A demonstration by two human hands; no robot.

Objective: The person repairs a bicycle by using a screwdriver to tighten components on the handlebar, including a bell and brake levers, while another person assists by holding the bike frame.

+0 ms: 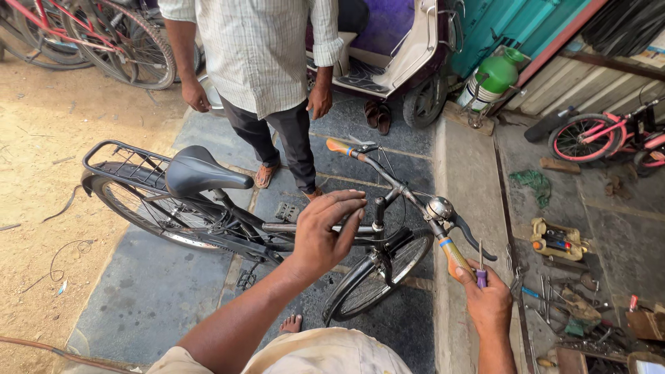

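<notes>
A black bicycle [228,218] stands across the paved floor, seat to the left, handlebar [402,194] to the right. My left hand [325,232] hovers above the top tube and stem, fingers apart, holding nothing. My right hand [488,301] grips a purple-handled screwdriver [481,270] beside the near orange handlebar grip [456,256]; whether it also touches the grip I cannot tell. A silver bell [439,206] sits on the bar.
A person in a checked shirt and dark trousers [267,62] stands behind the bicycle. Tools lie scattered on the ground at right [561,305], with a yellow tool tray [557,239]. A green cylinder [493,76], a pink small bicycle [603,135] and a parked scooter [402,48] stand further back.
</notes>
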